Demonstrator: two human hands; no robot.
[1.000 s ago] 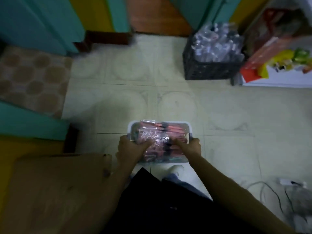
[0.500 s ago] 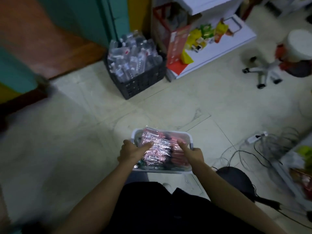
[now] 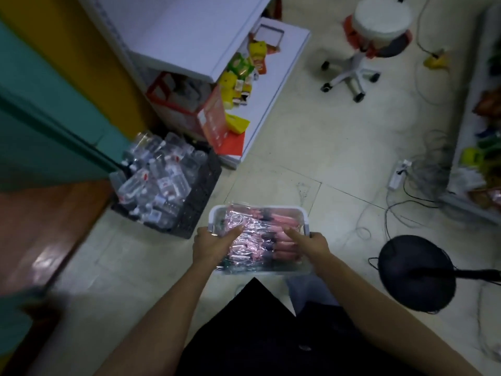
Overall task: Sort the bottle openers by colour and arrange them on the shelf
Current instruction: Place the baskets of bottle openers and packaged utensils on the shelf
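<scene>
- white basket (image 3: 271, 207) – held in mid-air in front of the person's body, above the pale tiled floor (image 3: 311, 147), and roughly level.
- bottle openers (image 3: 260, 237) – packed in the basket as a heap in shiny clear wrapping. pink and dark handles show through; single pieces are too blurred to count.
- left hand (image 3: 210, 246) – grips the left edge of the basket. the thumb lies across the rim onto the wrapped openers, and the other fingers curl under the side, out of sight.
- right hand (image 3: 311, 244) – grips the right edge in the same way, thumb stretched inward over the wrapping, remaining fingers hidden below the basket wall.
- shelf (image 3: 189, 31) – a white unit ahead and to the left, well apart from the basket. its lower board carries yellow, green and red packets (image 3: 238, 77) and a red-edged box (image 3: 187, 104).
- black crate (image 3: 195, 210) – stands on the floor just beside the foot of the shelf, filled with clear plastic bottles (image 3: 154, 180). it lies near the left side of the basket.
- wheeled stool (image 3: 379, 20) – ahead and to the right, with a round white seat.
- round black base (image 3: 414, 272) – on the floor right of the right forearm, with loose cables around it.
- power strip (image 3: 397, 176) – white, on the floor near a second stocked rack (image 3: 477, 147) at the right edge.
</scene>
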